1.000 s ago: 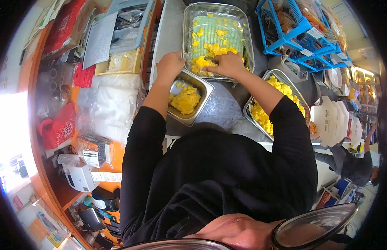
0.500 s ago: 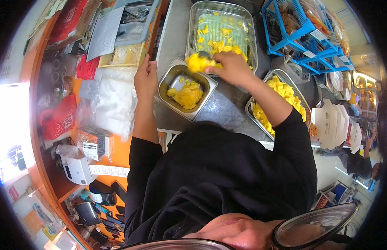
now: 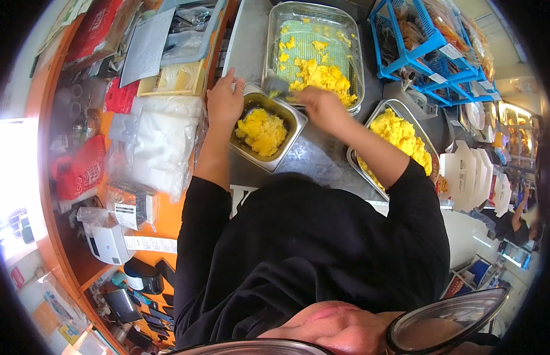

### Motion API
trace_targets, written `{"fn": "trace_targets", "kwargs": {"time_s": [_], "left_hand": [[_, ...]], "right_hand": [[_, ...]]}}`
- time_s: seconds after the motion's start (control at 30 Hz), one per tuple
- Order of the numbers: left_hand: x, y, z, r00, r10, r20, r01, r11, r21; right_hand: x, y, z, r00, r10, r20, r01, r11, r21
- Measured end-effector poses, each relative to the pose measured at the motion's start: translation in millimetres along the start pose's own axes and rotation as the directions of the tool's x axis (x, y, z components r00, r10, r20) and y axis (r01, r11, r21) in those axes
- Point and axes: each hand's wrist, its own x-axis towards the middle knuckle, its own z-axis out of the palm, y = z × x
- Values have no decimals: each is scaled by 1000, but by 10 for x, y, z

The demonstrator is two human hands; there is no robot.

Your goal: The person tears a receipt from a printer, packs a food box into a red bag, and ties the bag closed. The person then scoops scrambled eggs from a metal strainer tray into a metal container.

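My right hand (image 3: 322, 106) grips a dark scoop (image 3: 277, 87), whose head is over the top edge of a small steel pan (image 3: 296, 131). Yellow food (image 3: 261, 132) lies heaped in that pan. At the pan's left rim is my left hand (image 3: 226, 100), fingers apart and holding nothing; whether it touches the rim is unclear. Beyond them, a large tray (image 3: 313, 47) with a green mesh bottom bears scattered yellow pieces and a bigger pile (image 3: 325, 80). Another tray, to the right, holds more yellow food (image 3: 399, 137), partly behind my right forearm.
Blue baskets (image 3: 432, 50) of packed goods stand at the upper right, above white cartons (image 3: 464, 171). On the left are plastic bags (image 3: 159, 142), a grey bin (image 3: 189, 35) and a white printer (image 3: 106, 242). Another person (image 3: 515, 225) is at the far right.
The scoop went from the large tray to the small pan and dropped its yellow load, so the pan's heap is bigger. My left hand came off the rim, then moved slightly back toward it.
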Motion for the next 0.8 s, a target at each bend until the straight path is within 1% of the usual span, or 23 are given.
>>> {"fn": "trace_targets", "kwargs": {"time_s": [0.03,0.07,0.1,0.17,0.2,0.27,0.37,0.4,0.47,0.5,0.57,0.6,0.67,0.8], "left_hand": [[21,46,25,999,5,51,-6,1000,22],[41,106,50,995,9,100,-13,999,43],[55,175,72,989,10,150,-20,998,65],[58,397,86,960,-39,277,-31,969,244],[73,481,101,940,-70,333,-46,943,329],[97,487,222,938,-52,342,-83,926,368],[107,486,304,937,-7,349,-142,906,398],[94,498,325,934,18,358,-172,898,405],[77,473,337,947,55,318,-184,901,393],[79,471,339,954,72,290,-185,903,387],[97,506,325,945,36,326,-172,901,397],[102,512,310,939,17,344,-164,899,405],[104,479,345,946,34,324,-173,894,413],[94,478,365,944,38,327,-177,896,408]], "right_hand": [[98,109,-128,990,136,-36,-136,991,20],[216,221,-286,971,239,-20,-239,958,-156],[316,377,-379,961,256,-109,-277,912,-303],[381,799,-435,935,331,-124,-336,723,-604],[338,964,-414,918,390,-76,-342,679,-649],[270,1176,-344,862,507,12,-336,588,-736],[71,1140,-201,884,466,46,-314,664,-678],[39,1123,-158,889,458,8,-355,699,-621],[24,1063,-80,891,446,-84,-425,756,-498],[40,1021,-57,884,463,-71,-433,750,-500],[73,927,-7,871,489,-41,-442,745,-500],[67,915,16,884,467,-29,-426,777,-463],[59,912,63,908,419,-11,-389,834,-391],[175,780,210,881,470,52,-450,867,-214]]}}
